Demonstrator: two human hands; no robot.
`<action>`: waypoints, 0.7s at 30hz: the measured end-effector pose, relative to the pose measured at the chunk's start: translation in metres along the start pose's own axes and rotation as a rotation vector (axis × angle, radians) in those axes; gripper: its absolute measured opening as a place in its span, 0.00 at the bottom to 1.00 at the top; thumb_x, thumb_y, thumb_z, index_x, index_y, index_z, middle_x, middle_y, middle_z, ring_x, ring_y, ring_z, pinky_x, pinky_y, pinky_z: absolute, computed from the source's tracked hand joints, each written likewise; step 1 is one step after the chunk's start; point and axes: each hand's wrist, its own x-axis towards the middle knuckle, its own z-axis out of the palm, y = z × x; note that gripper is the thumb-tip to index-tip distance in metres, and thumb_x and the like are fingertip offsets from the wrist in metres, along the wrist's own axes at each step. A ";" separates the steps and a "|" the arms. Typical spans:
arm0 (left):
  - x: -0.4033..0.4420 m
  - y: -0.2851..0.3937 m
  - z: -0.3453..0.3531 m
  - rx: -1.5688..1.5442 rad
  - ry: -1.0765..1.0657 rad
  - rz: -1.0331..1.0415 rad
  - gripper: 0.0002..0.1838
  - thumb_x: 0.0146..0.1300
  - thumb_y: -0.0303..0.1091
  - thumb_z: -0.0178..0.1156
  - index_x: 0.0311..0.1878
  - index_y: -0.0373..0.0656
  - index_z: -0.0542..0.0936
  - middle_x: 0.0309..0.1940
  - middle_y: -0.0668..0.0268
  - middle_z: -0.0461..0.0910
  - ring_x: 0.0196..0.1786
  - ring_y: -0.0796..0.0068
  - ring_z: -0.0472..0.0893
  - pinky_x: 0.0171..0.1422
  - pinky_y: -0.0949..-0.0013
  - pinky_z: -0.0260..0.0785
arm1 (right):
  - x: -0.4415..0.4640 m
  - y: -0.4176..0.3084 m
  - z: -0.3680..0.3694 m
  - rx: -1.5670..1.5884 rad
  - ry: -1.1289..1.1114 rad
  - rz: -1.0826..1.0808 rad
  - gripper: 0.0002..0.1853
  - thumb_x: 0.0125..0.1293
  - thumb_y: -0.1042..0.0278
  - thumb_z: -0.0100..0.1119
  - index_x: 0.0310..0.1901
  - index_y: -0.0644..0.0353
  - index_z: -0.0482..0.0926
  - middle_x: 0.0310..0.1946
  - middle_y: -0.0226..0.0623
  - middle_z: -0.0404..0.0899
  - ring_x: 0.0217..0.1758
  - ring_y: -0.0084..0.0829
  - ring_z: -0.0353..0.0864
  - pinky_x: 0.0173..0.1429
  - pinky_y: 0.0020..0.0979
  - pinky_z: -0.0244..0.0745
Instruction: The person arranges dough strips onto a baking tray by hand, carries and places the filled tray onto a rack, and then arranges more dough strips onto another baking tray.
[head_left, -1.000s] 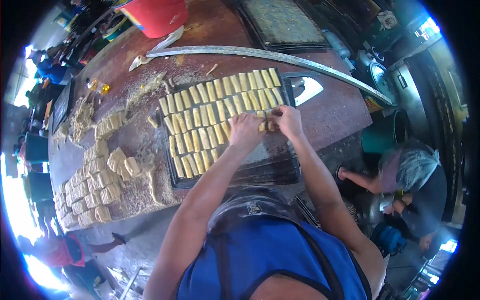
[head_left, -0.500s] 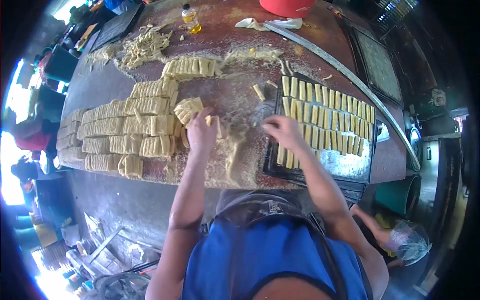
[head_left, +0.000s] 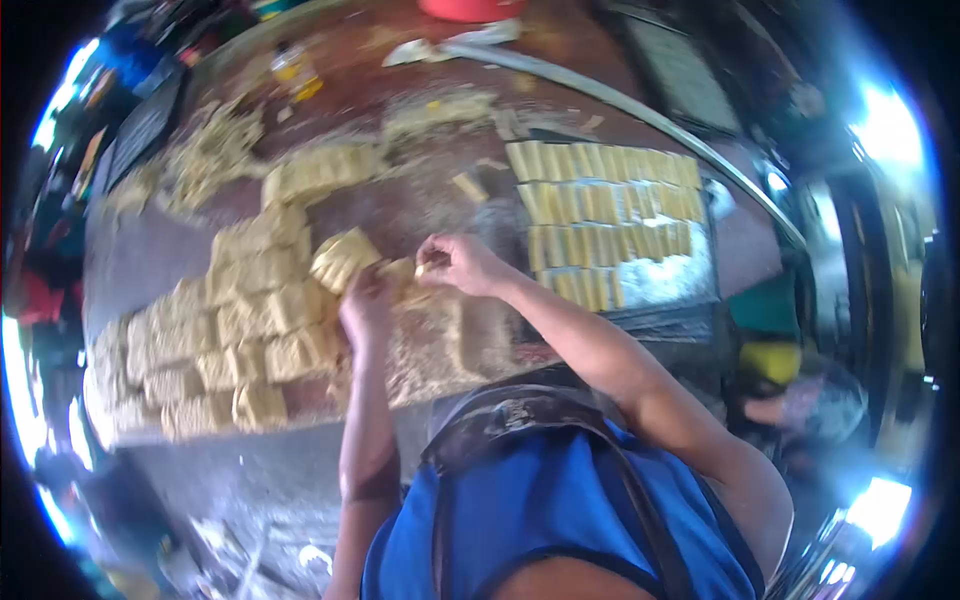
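Observation:
My left hand [head_left: 366, 308] is closed, its fingers curled around a few pale dough strips [head_left: 398, 272] at the table's middle; motion blurs the grip. Just beyond its fingertips lies a fanned bundle of dough strips [head_left: 343, 258]. My right hand [head_left: 466, 266] is beside it, thumb and fingers pinched on the pale end of a dough strip [head_left: 422, 270]. To the right, a dark metal tray [head_left: 665, 282] bears several rows of dough strips [head_left: 605, 203], with part of its floury surface showing at the near right.
Stacked blocks of cut dough strips [head_left: 245, 318] cover the table's left side. Behind are a heap of dough scraps [head_left: 212, 152], a bottle of yellow liquid [head_left: 296, 72] and a red tub [head_left: 472, 8]. A long metal bar [head_left: 610, 95] runs past the tray.
My right hand has moved left from the tray's edge to beside my left hand and now pinches a dough strip. The head view has shifted and tilted.

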 end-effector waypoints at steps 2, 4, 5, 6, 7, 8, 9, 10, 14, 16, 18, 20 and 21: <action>0.000 -0.007 -0.004 -0.048 -0.017 -0.070 0.18 0.63 0.33 0.68 0.57 0.42 0.82 0.44 0.62 0.86 0.41 0.74 0.84 0.47 0.68 0.77 | -0.040 -0.021 -0.055 0.255 -0.025 0.098 0.14 0.61 0.75 0.71 0.47 0.59 0.78 0.41 0.27 0.80 0.47 0.20 0.80 0.54 0.25 0.77; -0.008 -0.013 -0.011 -0.266 0.006 -0.083 0.22 0.65 0.27 0.66 0.62 0.39 0.77 0.46 0.58 0.83 0.42 0.74 0.83 0.42 0.72 0.79 | -0.091 -0.023 -0.127 0.248 0.200 0.079 0.14 0.61 0.76 0.70 0.48 0.58 0.79 0.42 0.28 0.80 0.47 0.23 0.81 0.55 0.26 0.78; -0.009 -0.024 -0.009 -0.414 0.035 -0.008 0.23 0.66 0.26 0.64 0.64 0.39 0.76 0.47 0.58 0.82 0.42 0.75 0.82 0.39 0.73 0.78 | -0.118 -0.020 -0.170 0.264 0.270 0.071 0.15 0.61 0.76 0.69 0.49 0.59 0.78 0.42 0.28 0.80 0.48 0.23 0.81 0.55 0.27 0.79; -0.012 -0.024 -0.010 -0.368 0.091 -0.004 0.22 0.67 0.25 0.64 0.64 0.40 0.75 0.49 0.58 0.80 0.42 0.75 0.82 0.39 0.73 0.78 | -0.149 -0.013 -0.212 0.208 0.378 0.106 0.14 0.62 0.75 0.68 0.49 0.58 0.78 0.42 0.29 0.80 0.49 0.24 0.81 0.54 0.27 0.79; -0.018 -0.017 -0.009 -0.465 0.117 -0.013 0.21 0.68 0.28 0.63 0.64 0.40 0.75 0.50 0.58 0.79 0.41 0.73 0.82 0.39 0.71 0.79 | -0.181 -0.007 -0.253 0.155 0.473 0.138 0.14 0.63 0.75 0.66 0.50 0.58 0.78 0.43 0.29 0.81 0.49 0.25 0.82 0.53 0.27 0.80; -0.021 -0.015 -0.007 -0.370 0.147 0.026 0.21 0.69 0.29 0.62 0.64 0.40 0.75 0.50 0.58 0.79 0.41 0.72 0.83 0.39 0.70 0.79 | -0.214 -0.010 -0.285 0.068 0.544 0.196 0.13 0.64 0.75 0.65 0.50 0.58 0.78 0.42 0.29 0.80 0.47 0.24 0.82 0.50 0.27 0.80; -0.025 -0.012 -0.003 -0.271 0.184 0.063 0.20 0.70 0.31 0.62 0.64 0.41 0.75 0.50 0.57 0.80 0.42 0.71 0.83 0.40 0.68 0.80 | -0.242 -0.010 -0.314 -0.016 0.608 0.254 0.12 0.65 0.74 0.64 0.50 0.58 0.78 0.42 0.29 0.80 0.45 0.23 0.82 0.46 0.26 0.80; -0.030 -0.003 0.006 -0.266 0.193 0.068 0.20 0.70 0.31 0.62 0.64 0.41 0.75 0.50 0.57 0.80 0.42 0.71 0.83 0.40 0.68 0.80 | -0.265 0.006 -0.342 -0.014 0.606 0.298 0.12 0.65 0.74 0.64 0.50 0.57 0.78 0.41 0.28 0.80 0.43 0.22 0.81 0.43 0.25 0.79; -0.055 0.045 0.063 -0.170 0.121 0.044 0.20 0.71 0.33 0.61 0.63 0.41 0.76 0.52 0.55 0.81 0.47 0.67 0.85 0.44 0.67 0.83 | -0.300 0.054 -0.387 -0.019 0.514 0.417 0.10 0.65 0.75 0.64 0.47 0.58 0.78 0.35 0.25 0.79 0.36 0.20 0.78 0.39 0.24 0.74; -0.074 0.091 0.100 -0.171 0.002 0.031 0.19 0.70 0.34 0.61 0.63 0.42 0.77 0.53 0.55 0.82 0.49 0.66 0.85 0.48 0.68 0.83 | -0.299 0.099 -0.397 -0.377 0.486 0.211 0.07 0.63 0.76 0.66 0.42 0.60 0.79 0.32 0.24 0.79 0.36 0.19 0.78 0.43 0.24 0.74; -0.093 0.125 0.137 -0.124 -0.146 0.035 0.19 0.71 0.37 0.60 0.62 0.43 0.78 0.53 0.56 0.83 0.51 0.67 0.85 0.53 0.65 0.82 | -0.302 0.091 -0.391 -0.423 0.573 0.211 0.07 0.60 0.75 0.68 0.40 0.61 0.81 0.31 0.28 0.82 0.37 0.19 0.79 0.44 0.26 0.74; -0.114 0.158 0.168 0.068 -0.328 0.049 0.19 0.71 0.41 0.60 0.61 0.46 0.79 0.51 0.58 0.85 0.51 0.66 0.85 0.58 0.60 0.80 | -0.311 0.081 -0.392 -0.421 0.602 0.172 0.09 0.59 0.74 0.70 0.40 0.62 0.82 0.31 0.30 0.83 0.36 0.20 0.80 0.43 0.27 0.75; -0.131 0.186 0.183 0.170 -0.432 0.030 0.19 0.71 0.42 0.59 0.61 0.48 0.80 0.50 0.59 0.85 0.51 0.66 0.85 0.60 0.59 0.78 | -0.315 0.073 -0.396 -0.308 0.648 0.284 0.08 0.59 0.74 0.70 0.40 0.62 0.82 0.30 0.30 0.83 0.35 0.20 0.80 0.43 0.27 0.75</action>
